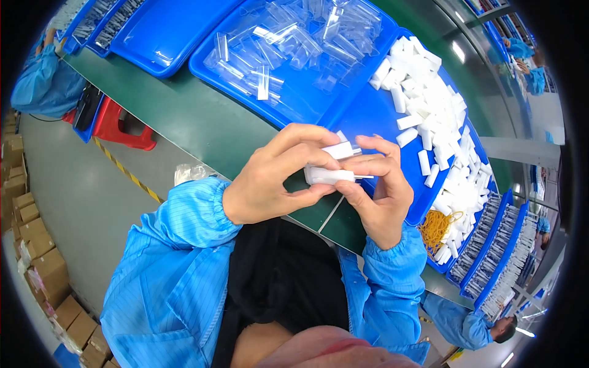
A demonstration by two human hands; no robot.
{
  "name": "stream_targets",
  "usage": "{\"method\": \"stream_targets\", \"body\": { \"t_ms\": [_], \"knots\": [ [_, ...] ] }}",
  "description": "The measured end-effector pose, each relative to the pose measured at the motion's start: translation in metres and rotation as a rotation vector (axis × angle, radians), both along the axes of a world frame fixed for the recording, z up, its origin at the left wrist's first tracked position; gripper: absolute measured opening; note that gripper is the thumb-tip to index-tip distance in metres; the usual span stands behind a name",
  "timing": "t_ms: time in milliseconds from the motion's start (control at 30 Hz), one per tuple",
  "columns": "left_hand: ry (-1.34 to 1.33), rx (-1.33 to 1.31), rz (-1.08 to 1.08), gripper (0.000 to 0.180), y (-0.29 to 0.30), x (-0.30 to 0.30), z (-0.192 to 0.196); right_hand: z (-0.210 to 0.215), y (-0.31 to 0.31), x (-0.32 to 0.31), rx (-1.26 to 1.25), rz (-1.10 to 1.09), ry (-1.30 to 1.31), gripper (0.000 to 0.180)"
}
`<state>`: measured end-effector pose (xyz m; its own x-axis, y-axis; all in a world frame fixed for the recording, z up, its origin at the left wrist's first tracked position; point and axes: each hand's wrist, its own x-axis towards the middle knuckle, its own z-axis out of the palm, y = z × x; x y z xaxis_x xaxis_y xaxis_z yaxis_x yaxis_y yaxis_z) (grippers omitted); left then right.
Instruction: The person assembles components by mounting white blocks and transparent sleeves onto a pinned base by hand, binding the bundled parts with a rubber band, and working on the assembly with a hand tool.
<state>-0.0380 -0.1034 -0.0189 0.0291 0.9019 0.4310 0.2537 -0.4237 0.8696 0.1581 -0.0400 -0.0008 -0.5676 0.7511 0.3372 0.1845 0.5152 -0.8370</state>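
Just above the green table's near edge, my left hand (pixel 264 175) is closed around two small white block-like pieces (pixel 331 176), one above the other. Thin pale or metallic ends stick out of their right side. The fingers of my right hand (pixel 381 187) are bent and pinch at those ends, so both hands are on the pieces. My fingers partly hide them, and their exact kind is not clear. Beyond my hands, a blue tray (pixel 270 109) holds loose clear plastic sleeves (pixel 294 46). Similar white pieces (pixel 423 104) are heaped in the blue tray (pixel 362 122) to the right.
Yellow rubber bands (pixel 434 227) lie among white pieces at the right. Blue racks (pixel 500 248) of small slim parts stand beyond them. An empty-looking blue tray (pixel 162 37) sits upper left. A red stool (pixel 126 126), cartons (pixel 52 270) and co-workers in blue (pixel 46 86) are around the table.
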Motion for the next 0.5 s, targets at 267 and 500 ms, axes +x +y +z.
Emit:
{"method": "stream_targets", "body": {
  "t_ms": [267,500],
  "knots": [
    [0.07,0.096,0.393,0.031,-0.019,-0.055,-0.019,0.02,0.043,-0.046,0.054,0.022,-0.258,0.019],
    [-0.201,0.044,0.551,0.024,-0.023,-0.071,-0.021,0.0,0.064,-0.134,0.364,0.064,-0.634,0.033]
  ]
}}
